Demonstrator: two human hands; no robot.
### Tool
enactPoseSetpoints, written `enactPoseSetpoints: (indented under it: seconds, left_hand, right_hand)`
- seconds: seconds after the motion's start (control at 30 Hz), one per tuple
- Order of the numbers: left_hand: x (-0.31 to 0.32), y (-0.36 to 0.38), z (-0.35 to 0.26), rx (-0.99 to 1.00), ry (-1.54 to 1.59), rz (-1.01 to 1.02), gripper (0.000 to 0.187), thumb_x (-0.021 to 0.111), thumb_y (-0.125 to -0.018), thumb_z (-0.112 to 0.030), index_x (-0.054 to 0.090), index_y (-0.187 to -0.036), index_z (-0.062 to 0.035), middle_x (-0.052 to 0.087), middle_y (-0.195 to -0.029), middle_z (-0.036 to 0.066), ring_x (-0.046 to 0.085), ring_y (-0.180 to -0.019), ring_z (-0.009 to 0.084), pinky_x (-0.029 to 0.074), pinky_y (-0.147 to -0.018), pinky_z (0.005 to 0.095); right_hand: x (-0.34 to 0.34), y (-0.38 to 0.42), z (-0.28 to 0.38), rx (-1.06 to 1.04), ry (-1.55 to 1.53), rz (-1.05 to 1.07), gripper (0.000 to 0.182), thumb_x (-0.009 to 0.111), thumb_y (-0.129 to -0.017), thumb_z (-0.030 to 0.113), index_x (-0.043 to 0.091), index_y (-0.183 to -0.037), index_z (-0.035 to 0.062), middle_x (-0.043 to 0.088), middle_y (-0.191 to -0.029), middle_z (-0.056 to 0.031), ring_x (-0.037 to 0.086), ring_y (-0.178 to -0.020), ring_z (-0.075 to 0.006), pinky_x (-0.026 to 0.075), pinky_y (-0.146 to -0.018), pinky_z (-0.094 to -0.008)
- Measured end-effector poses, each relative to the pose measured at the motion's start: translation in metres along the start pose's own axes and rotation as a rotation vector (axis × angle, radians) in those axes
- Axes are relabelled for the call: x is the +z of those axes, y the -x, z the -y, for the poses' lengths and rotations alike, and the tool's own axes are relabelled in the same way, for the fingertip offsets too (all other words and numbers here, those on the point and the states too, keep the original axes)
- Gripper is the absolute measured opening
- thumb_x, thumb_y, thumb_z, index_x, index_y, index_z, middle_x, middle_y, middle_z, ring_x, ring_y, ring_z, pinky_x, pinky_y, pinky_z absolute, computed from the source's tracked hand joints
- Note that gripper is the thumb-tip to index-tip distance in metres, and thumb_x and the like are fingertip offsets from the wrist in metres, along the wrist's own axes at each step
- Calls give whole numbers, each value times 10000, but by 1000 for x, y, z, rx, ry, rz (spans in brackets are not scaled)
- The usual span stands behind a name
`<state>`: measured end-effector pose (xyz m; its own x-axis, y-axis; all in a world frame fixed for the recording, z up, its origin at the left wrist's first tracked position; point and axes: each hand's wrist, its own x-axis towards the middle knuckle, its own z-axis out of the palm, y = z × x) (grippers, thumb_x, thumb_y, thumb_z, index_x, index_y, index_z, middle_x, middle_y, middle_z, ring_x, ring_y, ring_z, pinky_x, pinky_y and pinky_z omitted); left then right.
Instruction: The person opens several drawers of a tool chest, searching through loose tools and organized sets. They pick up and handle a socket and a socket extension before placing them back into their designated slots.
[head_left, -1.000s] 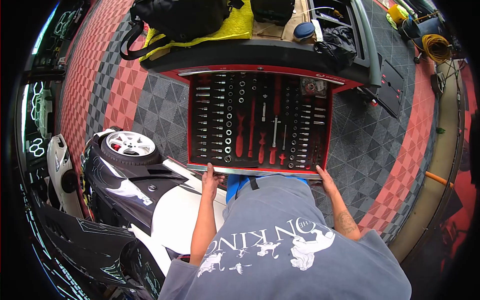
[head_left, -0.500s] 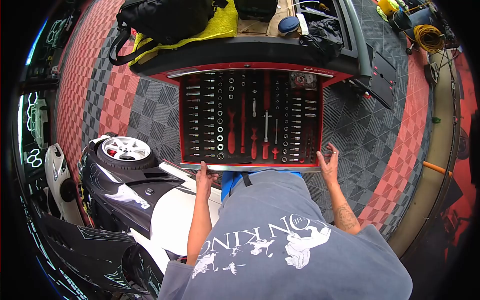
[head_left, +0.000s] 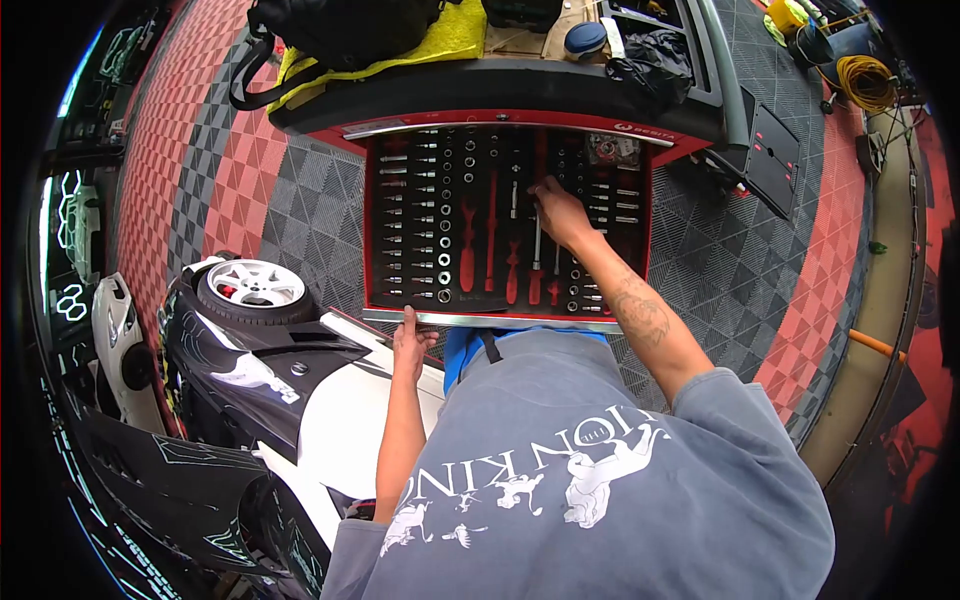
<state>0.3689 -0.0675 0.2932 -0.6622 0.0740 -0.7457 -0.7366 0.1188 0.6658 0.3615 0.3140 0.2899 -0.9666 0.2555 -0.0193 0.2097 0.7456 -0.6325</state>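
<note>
A red tool drawer [head_left: 368,220] is pulled out in front of me, its dark foam tray holding rows of chrome sockets [head_left: 444,242] and several red-handled screwdrivers [head_left: 466,262]. My left hand [head_left: 410,342] grips the drawer's silver front edge [head_left: 490,320] near its left corner, one finger over the top. Over the middle-right of the tray is my right hand [head_left: 562,214], its fingers bent and close together. The fingertips are beside a chrome extension bar [head_left: 514,198] and above a red-handled tool with a chrome shaft [head_left: 537,250]; what they grip, if anything, is hidden.
On the cabinet top [head_left: 440,88] lie a black bag [head_left: 345,30], a yellow cloth [head_left: 450,38], a blue round object [head_left: 585,41] and black plastic [head_left: 655,65]. A white-and-black car part with a white wheel [head_left: 256,286] sits at left. A yellow coiled hose [head_left: 864,80] is far right.
My right hand has left the drawer's right front corner and moved inward and forward over the tools. My left hand remains on the front edge.
</note>
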Motion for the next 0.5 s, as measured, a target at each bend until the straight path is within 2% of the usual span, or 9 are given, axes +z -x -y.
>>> enactPoseSetpoints:
  seconds: [0.03,0.17,0.23,0.37,0.43,0.47,0.5]
  left_hand:
    - [1,1,1,-1,-9,-14,539,549,-885,-610,559,-912,-71,619,-807,59,598,-633,131,491,-569,243]
    - [2,3,-1,2,10,-18,538,557,-882,-608,545,-940,-74,608,-797,49,600,-637,131,496,-573,242]
    - [5,4,-3,4,27,-12,539,559,-881,-608,546,-945,-73,608,-799,50,600,-638,130,496,-572,242]
    - [4,3,-3,10,18,-10,546,564,-882,-600,559,-973,-62,617,-809,51,599,-640,129,492,-571,241]
    - [3,1,-3,7,18,-13,550,562,-883,-599,561,-983,-58,620,-814,52,598,-639,129,491,-573,241]
    - [3,0,-3,13,15,-1,555,558,-886,-599,565,-991,-53,621,-818,52,598,-641,129,490,-575,241]
    - [3,0,-4,19,12,12,561,553,-889,-599,568,-998,-48,623,-822,52,597,-643,128,489,-578,242]
  right_hand:
    - [-1,-3,1,54,126,39,217,651,-833,133,611,-1014,19,558,-1082,-158,622,-934,-356,524,-780,-458]
    - [-6,-2,5,81,275,172,276,696,-801,190,614,-997,14,583,-1070,-181,632,-903,-380,534,-762,-448]
    - [0,-1,3,147,207,89,235,715,-792,215,647,-903,20,611,-1001,-196,633,-859,-382,522,-747,-462]
    - [11,-4,-8,144,174,15,261,719,-785,226,644,-917,14,633,-956,-211,632,-822,-402,520,-730,-468]
    - [7,-3,-9,216,52,25,259,730,-784,206,631,-908,2,649,-897,-207,659,-801,-340,530,-685,-413]
    - [4,-2,-9,215,52,24,259,730,-784,206,631,-908,2,649,-897,-207,659,-801,-340,530,-685,-413]
    - [0,0,-9,279,-111,66,275,736,-788,198,626,-927,-11,660,-881,-189,667,-803,-288,537,-689,-371]
